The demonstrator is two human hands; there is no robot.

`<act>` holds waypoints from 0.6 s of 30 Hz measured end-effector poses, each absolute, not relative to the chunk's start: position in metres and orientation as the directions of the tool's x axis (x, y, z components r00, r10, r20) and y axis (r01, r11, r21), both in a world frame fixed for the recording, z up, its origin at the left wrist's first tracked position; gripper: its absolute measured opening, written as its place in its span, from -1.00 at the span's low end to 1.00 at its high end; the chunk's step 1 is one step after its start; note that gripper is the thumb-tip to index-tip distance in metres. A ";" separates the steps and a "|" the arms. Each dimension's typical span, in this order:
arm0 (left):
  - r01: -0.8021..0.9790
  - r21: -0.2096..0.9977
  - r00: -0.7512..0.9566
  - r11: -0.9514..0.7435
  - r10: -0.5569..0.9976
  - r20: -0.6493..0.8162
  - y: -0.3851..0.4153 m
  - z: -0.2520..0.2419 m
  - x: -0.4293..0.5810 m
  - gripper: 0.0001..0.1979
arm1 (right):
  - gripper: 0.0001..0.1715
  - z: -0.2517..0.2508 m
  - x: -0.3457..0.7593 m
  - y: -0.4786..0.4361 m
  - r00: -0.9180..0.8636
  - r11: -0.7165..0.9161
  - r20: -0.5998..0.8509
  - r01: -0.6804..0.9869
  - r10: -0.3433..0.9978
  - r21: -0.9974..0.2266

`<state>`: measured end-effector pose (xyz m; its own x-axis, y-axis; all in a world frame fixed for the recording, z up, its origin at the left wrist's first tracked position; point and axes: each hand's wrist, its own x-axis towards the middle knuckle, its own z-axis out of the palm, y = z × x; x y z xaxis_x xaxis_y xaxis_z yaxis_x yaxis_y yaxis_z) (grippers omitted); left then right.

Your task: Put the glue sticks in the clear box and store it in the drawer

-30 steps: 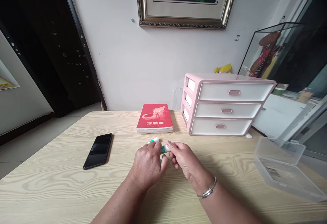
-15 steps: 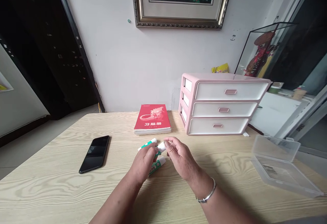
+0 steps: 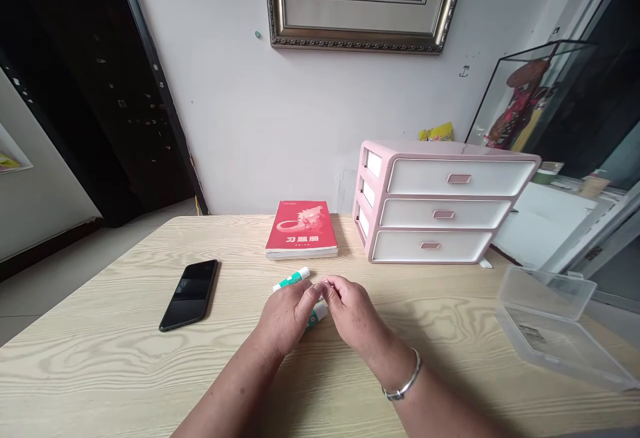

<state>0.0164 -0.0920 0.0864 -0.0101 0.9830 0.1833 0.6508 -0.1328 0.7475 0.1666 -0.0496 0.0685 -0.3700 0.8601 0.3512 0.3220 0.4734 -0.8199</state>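
Observation:
My left hand [image 3: 286, 315] and my right hand [image 3: 356, 313] meet fingertip to fingertip above the table, both closed. Between them is a green and white glue stick, nearly all covered by my fingers; half a second ago its white end showed in my right fingers. A second glue stick [image 3: 292, 279] lies on the table just beyond my left hand. Below my joined fingers a third glue stick [image 3: 317, 315] lies partly hidden by my left hand.
Behind the hands lies a red book [image 3: 302, 226]. At the left is a black phone [image 3: 189, 295]. A pink and white drawer unit [image 3: 445, 215] stands at the back right. An opened clear plastic box [image 3: 565, 351] sits at the right edge of the wooden table [image 3: 100, 358].
My hands have drawn together, and my fingers now cover the held glue stick, whose white end was showing before. The camera view has shifted slightly.

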 end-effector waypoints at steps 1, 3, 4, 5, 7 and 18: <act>0.633 0.761 -0.001 -0.142 0.983 0.184 -0.092 0.086 0.017 -0.50 | -0.61 0.066 0.168 -0.049 -0.364 0.470 0.354 0.308 0.862 -0.827; 0.559 0.818 -0.006 -0.134 0.986 0.166 -0.092 0.086 0.017 -0.46 | -0.56 0.065 0.172 -0.048 -0.347 0.465 0.366 0.265 0.863 -0.845; 0.514 0.849 -0.017 -0.122 0.988 0.153 -0.091 0.085 0.017 -0.45 | -0.53 0.066 0.175 -0.048 -0.330 0.460 0.373 0.243 0.867 -0.854; 0.470 0.877 -0.034 -0.105 0.990 0.137 -0.091 0.085 0.016 -0.43 | -0.51 0.068 0.178 -0.047 -0.306 0.451 0.377 0.224 0.874 -0.864; 0.398 0.916 -0.084 -0.054 0.992 0.094 -0.089 0.084 0.014 -0.43 | -0.47 0.072 0.183 -0.046 -0.249 0.434 0.383 0.199 0.890 -0.879; 0.186 0.981 -0.248 0.047 0.969 0.001 -0.090 0.090 0.003 -0.53 | -0.53 0.069 0.191 -0.043 -0.165 0.413 0.381 0.264 0.910 -0.872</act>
